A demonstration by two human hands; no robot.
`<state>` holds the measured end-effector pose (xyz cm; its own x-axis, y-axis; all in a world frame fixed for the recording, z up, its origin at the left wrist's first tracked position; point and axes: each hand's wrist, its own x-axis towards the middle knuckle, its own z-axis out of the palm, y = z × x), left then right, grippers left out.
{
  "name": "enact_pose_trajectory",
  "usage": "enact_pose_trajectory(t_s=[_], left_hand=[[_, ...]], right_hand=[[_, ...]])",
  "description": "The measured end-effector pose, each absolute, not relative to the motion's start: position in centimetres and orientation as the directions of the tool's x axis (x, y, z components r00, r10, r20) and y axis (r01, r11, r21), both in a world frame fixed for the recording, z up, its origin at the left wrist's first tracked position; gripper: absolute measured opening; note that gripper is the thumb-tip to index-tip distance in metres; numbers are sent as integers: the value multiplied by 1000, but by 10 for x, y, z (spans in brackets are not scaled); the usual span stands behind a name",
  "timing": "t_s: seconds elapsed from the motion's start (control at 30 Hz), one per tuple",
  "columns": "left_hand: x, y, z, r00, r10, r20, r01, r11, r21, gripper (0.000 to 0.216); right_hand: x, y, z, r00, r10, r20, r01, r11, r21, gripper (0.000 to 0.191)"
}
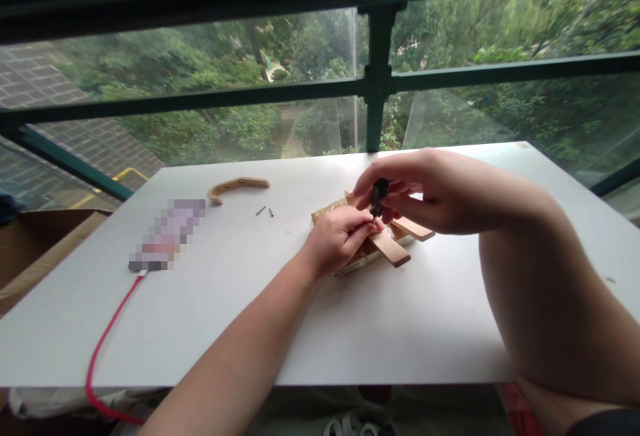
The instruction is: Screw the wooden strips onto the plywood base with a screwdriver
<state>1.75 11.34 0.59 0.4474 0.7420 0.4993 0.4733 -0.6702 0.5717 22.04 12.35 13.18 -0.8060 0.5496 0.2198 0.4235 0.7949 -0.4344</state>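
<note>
My right hand (420, 189) is bent down from above, its fingers closed round a short, dark-handled tool (381, 189) held upright, its lower end close to my left fingertips. My left hand (340, 236) pinches at that spot; what lies between its fingers is too small to make out. Beneath both hands rests a low brownish, basket-like object (360, 264) with a pale rim, partly hidden. A flat wooden piece (393, 249) sticks out over its near edge, and a second wooden piece (416, 228) shows beyond it.
A curved wooden piece (240, 185) with holes lies at the table's far left. Two small screws (265, 211) are near it. A blurred-out phone (170, 236) with a red cable (95, 356) lies left on the white table (225, 329). Green railing (377, 83) and glass stand behind.
</note>
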Motion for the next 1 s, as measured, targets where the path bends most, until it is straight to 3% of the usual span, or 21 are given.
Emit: enact_pose_trajectory(t_s=[0.17, 0.57, 0.8, 1.0], left_hand=[[17, 114, 5, 451, 743, 493, 480, -668, 568, 22], [17, 115, 3, 444, 748, 494, 512, -664, 546, 22], [17, 116, 3, 444, 720, 533, 501, -693, 519, 22], [18, 115, 4, 448, 739, 503, 474, -674, 567, 20]], right_hand=[[218, 124, 130, -759, 609, 228, 484, 763, -429, 18], [209, 127, 122, -726, 619, 299, 471, 765, -439, 11], [202, 127, 116, -722, 578, 380, 458, 811, -364, 30], [202, 128, 115, -705, 614, 355, 501, 785, -364, 17]])
